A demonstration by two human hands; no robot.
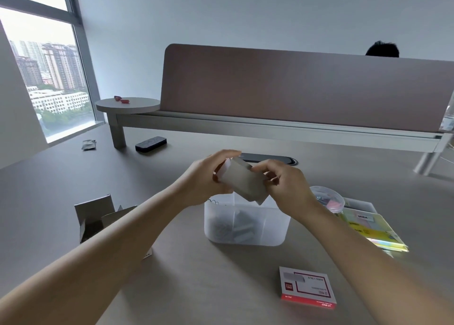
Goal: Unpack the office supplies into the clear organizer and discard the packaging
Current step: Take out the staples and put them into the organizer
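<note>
Over the grey desk (73,177), both hands, left hand (206,177) and right hand (287,184), are gripping a small grey box (243,182) above the clear organizer (245,226).

A wide grey-brown tabletop (186,275) carries everything. Near its middle stands a frosted clear organizer (245,229) with divided compartments holding dark items. To its left sits an opened grey cardboard box (98,217), flaps up. At the near right lies a small white-and-red box (307,286). Right of the organizer are a round clear container (328,198) and a pack of pastel sticky notes (373,231). Farther back lie a black eraser-like block (150,143), a crumpled wrapper (88,144) and a dark oval cable grommet (272,158).
</note>
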